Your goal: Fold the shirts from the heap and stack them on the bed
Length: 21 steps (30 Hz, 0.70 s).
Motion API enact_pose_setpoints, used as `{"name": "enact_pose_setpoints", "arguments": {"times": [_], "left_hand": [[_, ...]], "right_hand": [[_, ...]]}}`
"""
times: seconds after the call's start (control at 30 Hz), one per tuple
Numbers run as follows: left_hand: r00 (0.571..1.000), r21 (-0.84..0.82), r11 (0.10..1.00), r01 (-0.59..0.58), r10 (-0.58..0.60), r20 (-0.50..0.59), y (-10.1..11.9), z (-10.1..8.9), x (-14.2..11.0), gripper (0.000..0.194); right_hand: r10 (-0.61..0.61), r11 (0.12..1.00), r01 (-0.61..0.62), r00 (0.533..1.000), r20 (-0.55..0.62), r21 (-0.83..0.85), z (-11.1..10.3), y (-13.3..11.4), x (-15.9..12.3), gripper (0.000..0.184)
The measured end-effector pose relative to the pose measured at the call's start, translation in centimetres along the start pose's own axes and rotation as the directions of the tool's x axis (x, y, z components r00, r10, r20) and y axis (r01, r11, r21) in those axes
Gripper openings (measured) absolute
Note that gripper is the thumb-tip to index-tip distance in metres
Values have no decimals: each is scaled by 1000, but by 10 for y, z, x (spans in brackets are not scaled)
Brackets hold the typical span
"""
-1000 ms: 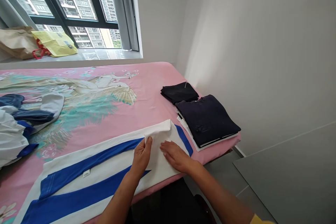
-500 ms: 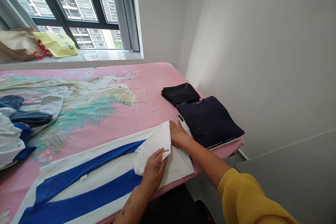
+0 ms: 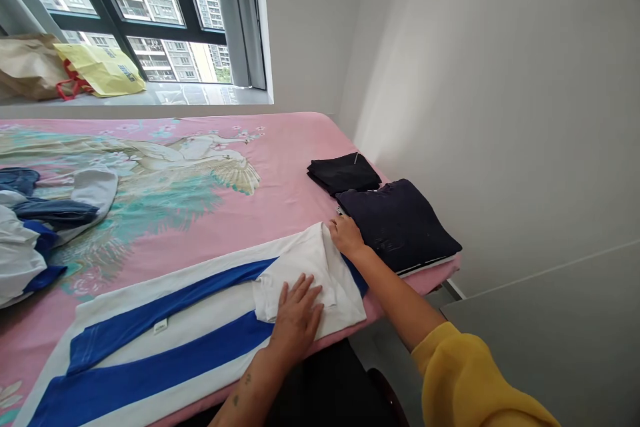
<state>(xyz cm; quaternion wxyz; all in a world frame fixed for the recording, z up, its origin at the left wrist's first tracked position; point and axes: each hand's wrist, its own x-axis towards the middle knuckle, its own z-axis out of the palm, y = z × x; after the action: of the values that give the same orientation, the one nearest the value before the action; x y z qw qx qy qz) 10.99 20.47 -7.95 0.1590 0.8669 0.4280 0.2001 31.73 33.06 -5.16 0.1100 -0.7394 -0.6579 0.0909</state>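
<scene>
A white and blue shirt lies folded lengthwise along the near edge of the bed, a small white label showing on its blue part. White cloth, which looks like a sleeve, is turned back over its right end. My left hand rests flat on this cloth, fingers spread. At the far right corner of the shirt, my right hand has its fingers curled on the fabric edge; the fingertips are partly hidden. Close beside that hand sits a stack of folded dark clothes.
Folded black cloth lies behind the stack. A loose heap of blue and white clothes is at the left on the pink patterned bedsheet. Paper bags stand on the windowsill. A wall borders the right side.
My left hand has let go of the white cloth's edge and flattened onto it. My right hand has shifted slightly right and up, its fingers more curled. A blue strip now shows at the shirt's right end.
</scene>
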Motion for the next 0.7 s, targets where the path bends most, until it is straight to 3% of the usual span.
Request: {"name": "enact_pose_setpoints", "arguments": {"times": [0.1,0.2,0.27,0.43,0.7], "left_hand": [[992,63,995,83,-77,-95,-16,-10,8,38],[976,149,968,200,-183,-119,-36,-21,18,40],[964,195,946,261,-245,-100,-49,-27,27,43],[923,286,885,368,-386,7,-70,-27,42,56],[913,323,871,369,-405,48,-75,-25,47,67]], "right_hand": [[52,998,-53,998,36,21,-6,-8,5,54],[116,992,-120,989,96,37,-5,-20,19,63],[146,987,-154,981,125,50,-1,-25,29,60],[180,977,-192,975,127,93,10,-23,41,32],[221,954,-231,972,76,190,24,0,41,42]]}}
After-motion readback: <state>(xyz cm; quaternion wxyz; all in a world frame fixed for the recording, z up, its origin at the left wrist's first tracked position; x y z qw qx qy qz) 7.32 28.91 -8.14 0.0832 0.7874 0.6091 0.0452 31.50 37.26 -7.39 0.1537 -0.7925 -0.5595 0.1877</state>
